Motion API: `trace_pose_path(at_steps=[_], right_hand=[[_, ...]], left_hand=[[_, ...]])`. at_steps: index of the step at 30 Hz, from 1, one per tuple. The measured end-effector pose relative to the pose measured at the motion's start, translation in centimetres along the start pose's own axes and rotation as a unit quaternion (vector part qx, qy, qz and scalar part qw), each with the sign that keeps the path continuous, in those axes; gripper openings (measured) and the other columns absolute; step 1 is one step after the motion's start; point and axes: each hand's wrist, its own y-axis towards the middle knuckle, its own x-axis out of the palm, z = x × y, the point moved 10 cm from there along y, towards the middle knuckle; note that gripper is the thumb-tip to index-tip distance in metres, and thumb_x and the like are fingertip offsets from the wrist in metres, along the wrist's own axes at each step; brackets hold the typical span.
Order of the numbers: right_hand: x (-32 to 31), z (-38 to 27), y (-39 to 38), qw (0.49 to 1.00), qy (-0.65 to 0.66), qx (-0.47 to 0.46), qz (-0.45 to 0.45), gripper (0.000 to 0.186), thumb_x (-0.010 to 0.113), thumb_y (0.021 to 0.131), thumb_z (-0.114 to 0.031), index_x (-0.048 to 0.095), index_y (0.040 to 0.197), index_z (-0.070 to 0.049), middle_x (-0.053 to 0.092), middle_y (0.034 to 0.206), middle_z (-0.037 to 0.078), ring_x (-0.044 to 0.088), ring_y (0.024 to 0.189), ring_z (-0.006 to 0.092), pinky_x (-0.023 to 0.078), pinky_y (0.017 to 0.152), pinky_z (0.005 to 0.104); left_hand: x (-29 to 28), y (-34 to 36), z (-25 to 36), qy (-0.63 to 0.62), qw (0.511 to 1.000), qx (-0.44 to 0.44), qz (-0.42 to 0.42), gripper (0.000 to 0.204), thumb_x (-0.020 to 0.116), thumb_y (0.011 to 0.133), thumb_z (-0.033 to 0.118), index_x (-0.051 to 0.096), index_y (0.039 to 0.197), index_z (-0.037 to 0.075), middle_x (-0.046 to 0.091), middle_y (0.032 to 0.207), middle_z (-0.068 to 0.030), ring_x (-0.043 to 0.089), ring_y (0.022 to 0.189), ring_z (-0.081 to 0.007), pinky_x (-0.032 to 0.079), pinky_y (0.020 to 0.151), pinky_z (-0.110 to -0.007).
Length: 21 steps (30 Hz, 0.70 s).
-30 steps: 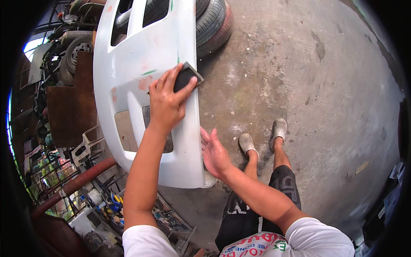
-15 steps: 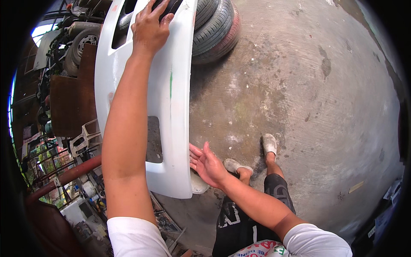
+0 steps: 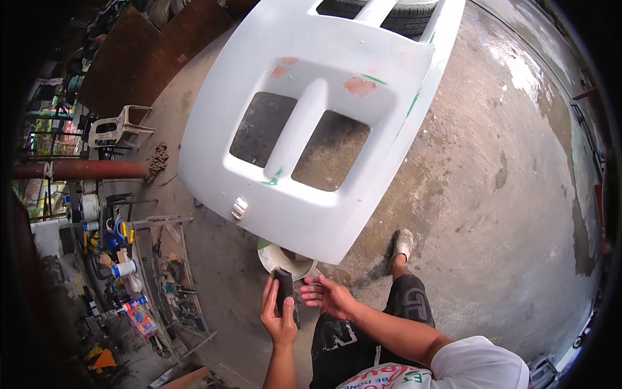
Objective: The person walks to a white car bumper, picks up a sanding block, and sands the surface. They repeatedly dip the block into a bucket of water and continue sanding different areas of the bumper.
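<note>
My left hand (image 3: 280, 324) is wrapped round a black block (image 3: 285, 288), long and shaped like a hand sanding block, held upright. Beside it, to the right, my right hand (image 3: 332, 298) has its fingers stretched out and nothing in them. Just beyond both hands is the near end of a white vehicle body panel (image 3: 291, 230); neither hand touches it. The panel has several window-like openings, reddish filler patches and green marks. A small pale piece (image 3: 240, 208) lies on its left near part. Partly under the panel's near edge stands a whitish bucket (image 3: 267, 257).
Tires (image 3: 414, 19) show through the panel's far openings. A white plastic chair (image 3: 120, 129) and a red pipe (image 3: 84, 170) are at the left. Nearer on that side lie a frame (image 3: 188, 285) with tools and assorted clutter. Stained concrete floor (image 3: 466, 259) spreads to the right.
My left hand has come back from the panel's far part to near my body, the black block now visible in it. My right hand is away from the panel's edge. The view has turned.
</note>
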Motion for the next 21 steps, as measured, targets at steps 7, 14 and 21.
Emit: trace_pose_path(at_steps=[7,14,21], right_hand=[[4.6,11.2,9.4,0.946,-0.290,-0.096,0.113,0.098,0.063,0.102,-0.052,0.005,0.168,-0.008,0.046,0.153,0.021,0.045,0.141,0.0282,0.038,0.114,0.0348],[14.4,6.7,11.3,0.851,-0.433,-0.288,0.077,0.099,0.074,0.098,-0.036,0.007,0.169,-0.016,0.037,0.159,0.020,0.041,0.146,0.0330,0.034,0.119,0.0402],[25.0,-1.0,4.9,0.951,0.030,-0.191,-0.240,0.063,0.047,0.106,-0.048,0.041,0.155,-0.009,0.055,0.148,0.021,0.066,0.114,0.0385,0.056,0.090,0.0549]], left_hand=[[-8.7,-4.3,-15.4,0.094,0.994,-0.059,-0.025,0.073,0.069,0.087,0.004,0.044,0.155,-0.001,0.044,0.158,-0.0273,0.041,0.147,-0.0447,0.034,0.121,-0.052],[-14.0,2.7,-13.2,-0.378,0.915,-0.072,-0.124,0.062,0.054,0.099,-0.003,0.037,0.159,-0.001,0.044,0.160,-0.0215,0.045,0.147,-0.0329,0.040,0.118,-0.044],[-10.7,18.3,-6.5,-0.132,0.981,0.140,0.006,0.041,0.066,0.101,0.017,0.062,0.139,0.002,0.064,0.137,-0.0194,0.063,0.124,-0.0341,0.053,0.100,-0.044]])
